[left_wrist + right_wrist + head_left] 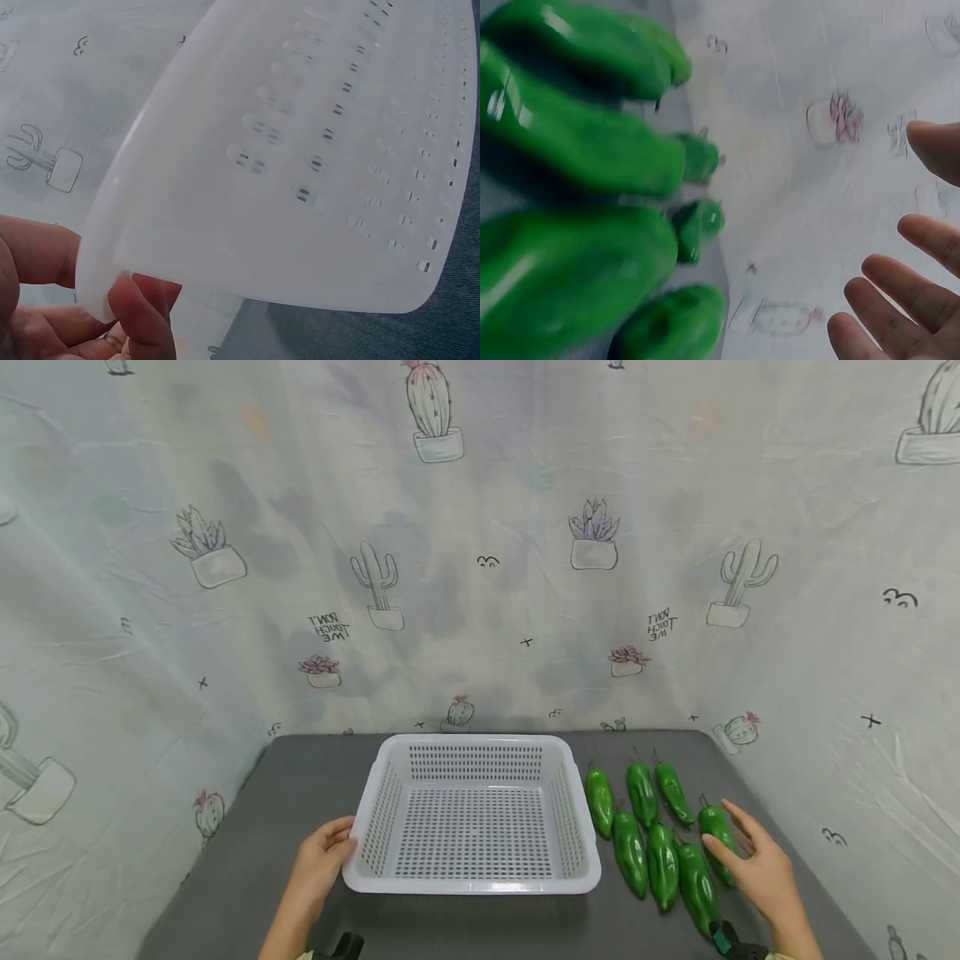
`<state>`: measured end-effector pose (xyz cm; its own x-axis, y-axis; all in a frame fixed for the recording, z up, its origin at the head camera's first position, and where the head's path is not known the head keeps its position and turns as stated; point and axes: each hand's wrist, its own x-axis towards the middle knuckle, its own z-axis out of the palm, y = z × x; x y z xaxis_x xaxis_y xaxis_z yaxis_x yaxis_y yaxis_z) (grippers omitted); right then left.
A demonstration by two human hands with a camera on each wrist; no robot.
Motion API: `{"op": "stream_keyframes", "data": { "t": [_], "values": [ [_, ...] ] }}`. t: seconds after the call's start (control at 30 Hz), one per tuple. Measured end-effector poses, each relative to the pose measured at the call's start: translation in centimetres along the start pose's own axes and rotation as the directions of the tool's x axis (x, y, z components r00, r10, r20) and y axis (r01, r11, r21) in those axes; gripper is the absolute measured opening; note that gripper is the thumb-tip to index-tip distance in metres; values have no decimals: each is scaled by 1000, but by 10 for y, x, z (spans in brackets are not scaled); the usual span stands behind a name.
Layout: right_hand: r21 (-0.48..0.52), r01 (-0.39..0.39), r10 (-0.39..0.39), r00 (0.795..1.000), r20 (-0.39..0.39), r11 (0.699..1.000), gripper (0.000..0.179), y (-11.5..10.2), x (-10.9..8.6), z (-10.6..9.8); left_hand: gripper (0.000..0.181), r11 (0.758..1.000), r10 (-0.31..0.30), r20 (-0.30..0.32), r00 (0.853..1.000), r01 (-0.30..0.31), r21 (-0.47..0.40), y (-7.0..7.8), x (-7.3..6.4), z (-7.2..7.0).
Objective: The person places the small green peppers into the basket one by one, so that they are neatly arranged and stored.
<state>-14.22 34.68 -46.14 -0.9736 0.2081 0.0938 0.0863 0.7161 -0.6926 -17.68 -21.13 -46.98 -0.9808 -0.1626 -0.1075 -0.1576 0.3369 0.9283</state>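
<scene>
A white perforated plastic basket [472,886] sits on the dark grey table with nothing inside it. At its left side, my left hand [318,864] grips the rim; in the left wrist view, the thumb and fingers pinch the edge of the basket wall [187,232]. Several glossy green peppers [663,864] lie in a loose group to the right of the basket. My right hand [765,872] is beside the rightmost pepper [714,823], fingers spread and holding nothing. The right wrist view shows the fingers of the right hand [907,300] apart from the peppers [577,142].
The grey table [315,768] ends at a pale curtain [487,610] printed with cacti, which stands behind it and along both sides. Black wrist straps [738,943] show at the bottom edge of the head view.
</scene>
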Motion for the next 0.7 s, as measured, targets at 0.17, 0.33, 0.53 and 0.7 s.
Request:
{"op": "stream_keyframes", "data": {
  "t": [0.17, 0.33, 0.53, 0.7],
  "values": [
    [5, -61, 61, 998, -18, 998, 79, 19, 0, -4, 43, 999, -3, 11, 1000, 3, -33, -1, 1, 0],
    [0, -87, 87, 996, 6, 996, 79, 34, 6, -6, 42, 997, -9, 16, 1000, 11, -73, -4, 3, -2],
    [-29, -83, 85, 995, 58, 996, 78, 52, 18, -4, 42, 997, -13, 14, 1000, 14, -76, -5, 4, -2],
    [-33, -111, 115, 983, 142, 993, 78, 64, 27, -5, 41, 997, -24, 10, 1000, 25, -67, -4, 2, 0]
  ]
}}
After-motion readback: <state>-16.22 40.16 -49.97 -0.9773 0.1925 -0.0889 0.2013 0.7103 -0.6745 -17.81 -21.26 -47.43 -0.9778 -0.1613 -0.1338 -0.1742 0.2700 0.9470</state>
